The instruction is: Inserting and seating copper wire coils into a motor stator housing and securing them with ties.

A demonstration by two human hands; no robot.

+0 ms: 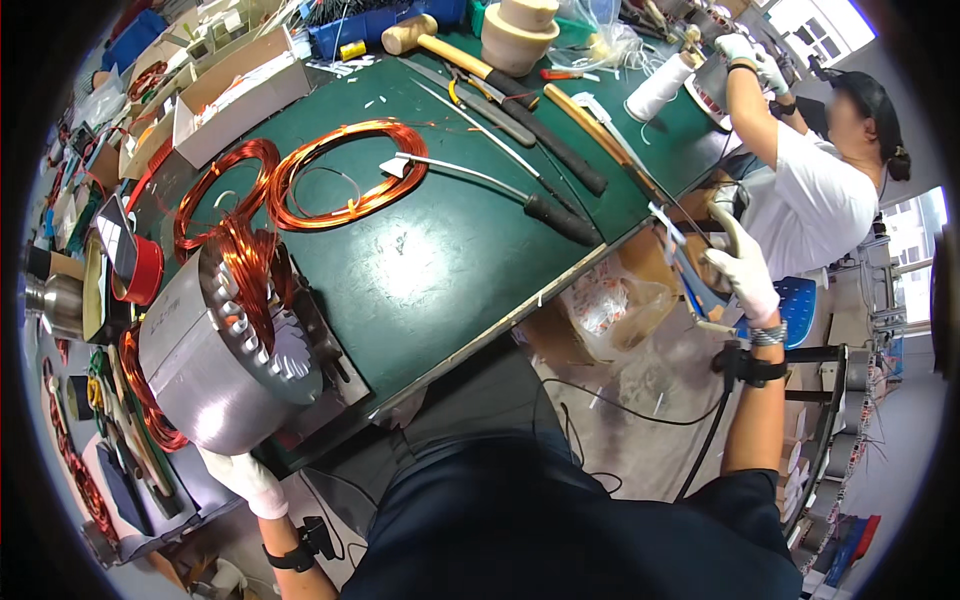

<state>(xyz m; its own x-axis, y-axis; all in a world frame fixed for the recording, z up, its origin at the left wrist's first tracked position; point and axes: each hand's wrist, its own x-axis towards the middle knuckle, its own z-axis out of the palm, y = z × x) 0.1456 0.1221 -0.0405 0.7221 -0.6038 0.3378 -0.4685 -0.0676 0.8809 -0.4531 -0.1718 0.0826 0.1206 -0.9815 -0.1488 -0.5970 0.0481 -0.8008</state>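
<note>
Both gloved: left hand point(243, 480) at eight o'clock meets the stator point(188, 365), likely to steady it; right hand point(745, 268) at three, can't tell either grip!

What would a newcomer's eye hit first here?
Probably the steel cylinder at left, copper wire bunched at its end. Then two coils beyond it on the green table. Perhaps next, the gloved left hand at the cylinder's lower edge.
</note>
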